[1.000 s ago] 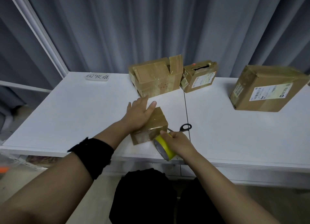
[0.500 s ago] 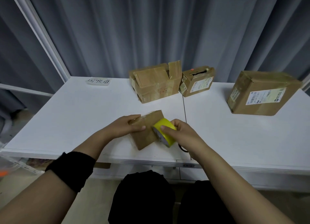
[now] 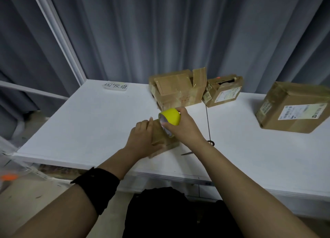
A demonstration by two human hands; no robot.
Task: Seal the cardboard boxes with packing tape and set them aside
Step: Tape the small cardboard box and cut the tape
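Your left hand (image 3: 142, 139) is lying with straight fingers over the near-left side of the small box (image 3: 167, 142), pressing it steady on the bench (image 3: 89, 123) near the front edge. Your right hand (image 3: 184, 129) is gripping the yellow tape roll (image 3: 170, 116), fingers curled round it, and holding it tilted at the box's far top edge. A short stretch of tape seems to be running from the roll down onto the cardboard, though the blur is making that hard to confirm.

The main risk is the box sliding or tipping toward you as you are pulling tape. It is light and only pressed, not clamped. If the strip is going on skewed, it is likely to wrinkle or miss the seam, leaving the flaps loose. Slack tape may also fold back and stick to itself or to your fingers.

The scissors (image 3: 186, 153) are lying just beside the box, partly under your right forearm, so you are risking a nudge that sends them off the front edge. The flapped box (image 3: 178, 93) is sitting near the roll, and a wide sweep could knock its raised flap.
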